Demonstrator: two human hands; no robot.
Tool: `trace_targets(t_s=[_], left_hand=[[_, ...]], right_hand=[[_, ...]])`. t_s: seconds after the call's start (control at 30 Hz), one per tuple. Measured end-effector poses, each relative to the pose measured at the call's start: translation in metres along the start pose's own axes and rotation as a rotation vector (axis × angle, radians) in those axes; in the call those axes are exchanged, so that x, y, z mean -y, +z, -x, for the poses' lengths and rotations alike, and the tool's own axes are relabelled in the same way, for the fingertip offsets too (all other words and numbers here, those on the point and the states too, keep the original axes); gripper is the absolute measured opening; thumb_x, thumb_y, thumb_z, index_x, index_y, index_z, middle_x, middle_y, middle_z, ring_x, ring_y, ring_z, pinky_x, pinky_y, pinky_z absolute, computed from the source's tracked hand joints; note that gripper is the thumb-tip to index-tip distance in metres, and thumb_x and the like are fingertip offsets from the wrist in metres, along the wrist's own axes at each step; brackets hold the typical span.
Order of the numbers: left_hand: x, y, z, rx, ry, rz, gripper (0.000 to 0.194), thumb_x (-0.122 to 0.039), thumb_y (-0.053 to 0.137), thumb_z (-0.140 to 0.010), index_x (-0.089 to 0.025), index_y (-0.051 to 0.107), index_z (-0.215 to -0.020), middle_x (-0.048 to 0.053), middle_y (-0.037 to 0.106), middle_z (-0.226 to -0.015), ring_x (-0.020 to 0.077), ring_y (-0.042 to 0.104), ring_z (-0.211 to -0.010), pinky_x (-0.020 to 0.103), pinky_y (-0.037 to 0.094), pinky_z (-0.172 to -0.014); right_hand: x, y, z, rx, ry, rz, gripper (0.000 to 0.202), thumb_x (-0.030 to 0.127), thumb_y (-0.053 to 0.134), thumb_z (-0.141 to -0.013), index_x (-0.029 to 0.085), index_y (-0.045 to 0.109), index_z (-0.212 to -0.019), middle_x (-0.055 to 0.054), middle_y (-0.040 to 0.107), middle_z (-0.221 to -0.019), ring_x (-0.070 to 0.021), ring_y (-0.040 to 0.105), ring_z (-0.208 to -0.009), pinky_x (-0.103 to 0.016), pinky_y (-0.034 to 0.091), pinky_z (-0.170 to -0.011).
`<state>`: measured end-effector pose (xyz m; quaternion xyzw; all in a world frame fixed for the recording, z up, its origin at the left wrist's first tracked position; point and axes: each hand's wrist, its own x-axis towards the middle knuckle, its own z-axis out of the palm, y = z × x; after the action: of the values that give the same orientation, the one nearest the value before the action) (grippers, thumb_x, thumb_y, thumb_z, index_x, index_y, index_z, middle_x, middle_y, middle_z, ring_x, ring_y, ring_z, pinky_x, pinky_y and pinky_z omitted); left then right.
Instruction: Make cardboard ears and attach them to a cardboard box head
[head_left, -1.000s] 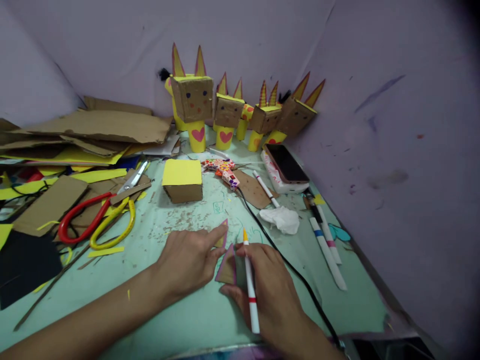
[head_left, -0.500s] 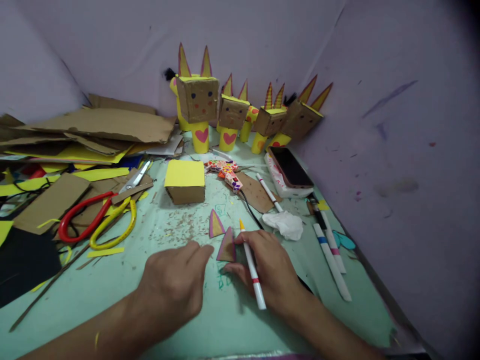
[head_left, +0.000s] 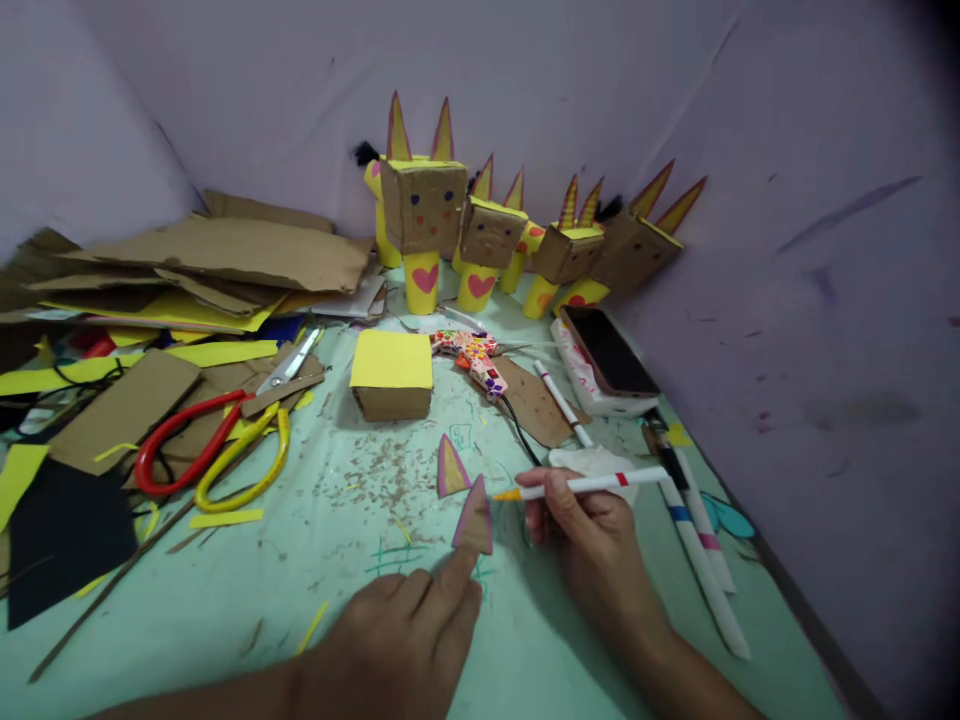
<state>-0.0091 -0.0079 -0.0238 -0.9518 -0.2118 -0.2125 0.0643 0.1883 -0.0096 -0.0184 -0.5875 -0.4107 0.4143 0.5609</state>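
Triangle [head_left: 474,515] is brown, purple-edged; left hand [head_left: 412,630] seems loose, fingertip on its base; right hand [head_left: 600,550] pinches a marker [head_left: 602,483].

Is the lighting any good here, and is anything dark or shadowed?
In the head view, light is dim and the upper right corner goes black; the yellow-topped cardboard box is darker in front than on top; a soft shadow lies beside the right hand.

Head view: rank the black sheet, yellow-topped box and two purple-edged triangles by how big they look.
1. Black sheet
2. Yellow-topped box
3. Far triangle and near triangle: unsure, since the second's nearness may exaggerate it.
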Motion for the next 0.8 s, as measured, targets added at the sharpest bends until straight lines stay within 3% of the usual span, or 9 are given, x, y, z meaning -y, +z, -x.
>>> trace_targets(t_s=[0.2, 0.47, 0.67, 0.8], left_hand=[[0.001, -0.009, -0.010, 0.154, -0.009, -0.016, 0.037, -0.001, 0.030, -0.082, -0.011, 0.064, -0.095, 0.017, 0.064, -0.119, 0.0145, 0.061, -0.053, 0.025, 0.050, -0.046], [-0.002, 0.006, 0.003, 0.201, 0.004, 0.025, 0.029, -0.007, 0.038, -0.080, -0.013, 0.060, -0.098, 0.022, 0.045, -0.138, 0.0143, 0.058, -0.052, 0.027, 0.048, -0.045], [0.002, -0.005, -0.009, 0.391, 0.065, 0.051, 0.034, -0.005, 0.036, -0.076, -0.011, 0.061, -0.100, 0.025, 0.053, -0.129, 0.0181, 0.061, -0.045, 0.029, 0.048, -0.038], [0.003, -0.013, -0.017, 0.428, 0.108, 0.011, 0.033, -0.007, 0.043, -0.074, -0.009, 0.060, -0.102, 0.028, 0.052, -0.127, 0.0187, 0.062, -0.043, 0.030, 0.050, -0.037]], right_hand=[[-0.006, 0.006, 0.004, 0.049, -0.017, 0.003, 0.030, 0.043, 0.057, -0.084, 0.016, 0.062, -0.073, 0.003, 0.049, -0.050, -0.0104, 0.044, -0.046, -0.023, 0.033, -0.046], [-0.011, 0.004, 0.004, 0.032, -0.079, 0.083, 0.028, 0.039, 0.051, -0.089, 0.018, 0.055, -0.072, 0.005, 0.045, -0.053, -0.0095, 0.040, -0.046, -0.022, 0.029, -0.044], [-0.014, 0.004, -0.002, 0.095, -0.029, 0.123, 0.028, 0.040, 0.050, -0.090, 0.017, 0.055, -0.074, 0.004, 0.047, -0.055, -0.0091, 0.041, -0.047, -0.022, 0.030, -0.043], [-0.012, 0.006, -0.003, 0.128, -0.070, 0.158, 0.026, 0.038, 0.051, -0.089, 0.017, 0.055, -0.073, 0.005, 0.046, -0.053, -0.0078, 0.038, -0.045, -0.020, 0.028, -0.042]])
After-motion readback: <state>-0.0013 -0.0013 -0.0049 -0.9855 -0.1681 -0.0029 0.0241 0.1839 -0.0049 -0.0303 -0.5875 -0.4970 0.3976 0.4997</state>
